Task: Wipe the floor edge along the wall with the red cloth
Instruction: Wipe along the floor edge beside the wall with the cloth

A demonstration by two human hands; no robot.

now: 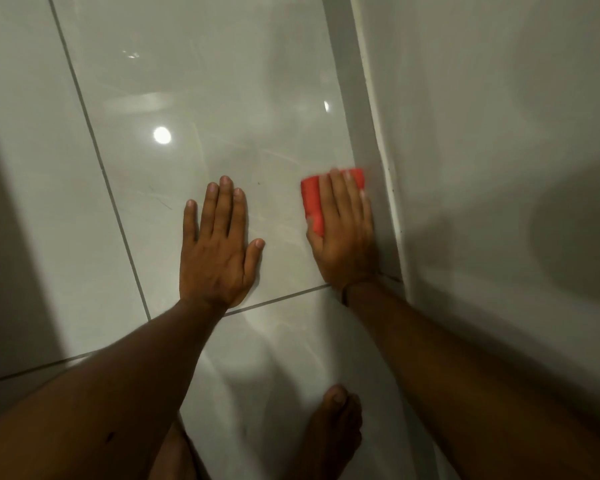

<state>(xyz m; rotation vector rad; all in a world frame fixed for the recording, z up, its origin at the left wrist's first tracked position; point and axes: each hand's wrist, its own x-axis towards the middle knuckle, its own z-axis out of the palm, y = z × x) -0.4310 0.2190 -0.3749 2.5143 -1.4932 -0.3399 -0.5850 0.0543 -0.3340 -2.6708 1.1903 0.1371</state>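
A folded red cloth (311, 199) lies flat on the glossy grey floor tile, right beside the skirting strip (378, 161) at the foot of the wall (499, 133). My right hand (343, 233) presses down on the cloth with fingers extended, covering most of it; only its left and far edges show. My left hand (219, 247) rests flat on the tile to the left of the cloth, fingers spread, holding nothing.
Dark grout lines (94, 147) cross the large tiles. A bare foot (336, 424) stands on the floor near the bottom of the view, behind my right hand. A shadowed area runs along the far left.
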